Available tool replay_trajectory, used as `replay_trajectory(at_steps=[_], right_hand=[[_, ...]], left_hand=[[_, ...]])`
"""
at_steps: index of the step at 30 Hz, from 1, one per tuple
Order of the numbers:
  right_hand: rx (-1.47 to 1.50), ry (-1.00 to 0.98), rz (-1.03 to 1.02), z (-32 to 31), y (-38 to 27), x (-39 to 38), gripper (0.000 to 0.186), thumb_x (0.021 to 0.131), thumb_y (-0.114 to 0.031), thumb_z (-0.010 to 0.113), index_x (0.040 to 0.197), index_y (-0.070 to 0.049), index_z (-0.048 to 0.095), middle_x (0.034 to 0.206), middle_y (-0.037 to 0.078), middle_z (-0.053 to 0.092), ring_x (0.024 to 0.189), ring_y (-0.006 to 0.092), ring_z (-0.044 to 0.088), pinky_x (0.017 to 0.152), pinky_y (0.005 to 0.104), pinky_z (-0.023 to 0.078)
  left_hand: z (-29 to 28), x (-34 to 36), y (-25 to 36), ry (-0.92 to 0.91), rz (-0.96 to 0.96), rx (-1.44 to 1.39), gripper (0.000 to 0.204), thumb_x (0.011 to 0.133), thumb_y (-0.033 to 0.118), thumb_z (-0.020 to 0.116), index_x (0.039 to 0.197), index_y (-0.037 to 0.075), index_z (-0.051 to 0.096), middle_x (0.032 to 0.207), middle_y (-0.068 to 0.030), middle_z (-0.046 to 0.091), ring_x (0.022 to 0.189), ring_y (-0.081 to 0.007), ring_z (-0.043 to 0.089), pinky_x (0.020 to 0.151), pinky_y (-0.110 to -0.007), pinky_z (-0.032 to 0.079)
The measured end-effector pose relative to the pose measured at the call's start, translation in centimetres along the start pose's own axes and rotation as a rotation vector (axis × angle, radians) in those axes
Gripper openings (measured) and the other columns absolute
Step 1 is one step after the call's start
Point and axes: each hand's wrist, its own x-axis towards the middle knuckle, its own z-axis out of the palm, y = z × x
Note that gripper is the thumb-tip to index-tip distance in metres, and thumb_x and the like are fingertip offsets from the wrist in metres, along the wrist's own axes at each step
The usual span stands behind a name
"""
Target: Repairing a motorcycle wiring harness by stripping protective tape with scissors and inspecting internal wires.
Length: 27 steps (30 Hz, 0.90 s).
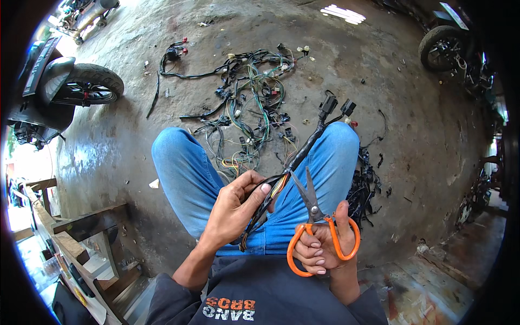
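Between thumb and fingers, my left hand [238, 206] grips a wiring harness [303, 151] wrapped in black tape, held over my lap. Coloured wires show bare beside my thumb, where the wrap is parted. Black connectors [328, 104] end the harness near my right knee. My right hand [325, 246] has its thumb and fingers through the orange handles of a pair of scissors [312, 201]. The blades stand apart, pointing up toward the harness; their tips are close to it, and I cannot tell whether they touch.
A tangle of loose wires and connectors [254, 103] lies on the concrete floor beyond my knees. Scraps of black tape [364, 187] are heaped by my right leg. Motorcycle wheels stand at left [89, 84] and far right [441, 49]. A wooden frame [89, 222] is at lower left.
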Motion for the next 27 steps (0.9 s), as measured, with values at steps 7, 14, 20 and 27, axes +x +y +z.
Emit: replay_trajectory(at_steps=[7, 14, 20, 27], right_hand=[[-0.264, 0.1, -0.018, -0.1, 0.9, 0.5, 0.093, 0.071, -0.098, 0.025, 0.082, -0.007, 0.042, 0.072, 0.004, 0.039, 0.056, 0.0143, 0.042, 0.049, 0.0306, 0.046], [-0.766, 0.235, -0.197, 0.1, 2.6, 1.6, 0.092, 0.077, -0.093, 0.029, 0.093, -0.004, 0.046, 0.082, 0.006, 0.045, 0.068, 0.0144, 0.046, 0.058, 0.0291, 0.047], [-0.677, 0.17, -0.291, 0.1, 2.1, 1.6, 0.078, 0.083, -0.081, 0.047, 0.092, -0.004, 0.046, 0.078, 0.003, 0.043, 0.065, 0.0114, 0.045, 0.059, 0.0253, 0.043], [-0.727, 0.04, -0.219, 0.7, 1.4, 2.0, 0.081, 0.084, -0.083, 0.045, 0.093, -0.002, 0.048, 0.082, 0.004, 0.043, 0.065, 0.0119, 0.043, 0.058, 0.0259, 0.042]], left_hand=[[1.5, 0.1, -0.5, 0.213, 0.039, 0.015, 0.018, 0.103, 0.014, 0.058, 0.101, -0.003, 0.061, 0.081, 0.0037, 0.059, 0.076, 0.0, 0.048, 0.065, -0.018, 0.039], [2.1, -0.1, -0.5, 0.209, 0.042, -0.047, 0.024, 0.105, 0.019, 0.053, 0.108, -0.003, 0.062, 0.081, 0.0022, 0.059, 0.077, -0.0014, 0.049, 0.065, -0.019, 0.04], [-0.7, 1.1, -0.4, -0.019, 0.088, 0.139, 0.048, 0.109, 0.036, 0.035, 0.11, -0.002, 0.064, 0.078, -0.0042, 0.06, 0.062, -0.0095, 0.052, 0.056, -0.025, 0.042], [-1.3, 5.2, 4.3, -0.224, 0.328, 0.426, 0.054, 0.108, 0.045, 0.038, 0.082, -0.001, 0.055, 0.073, 0.0012, 0.049, 0.069, -0.0078, 0.044, 0.063, -0.029, 0.039]])
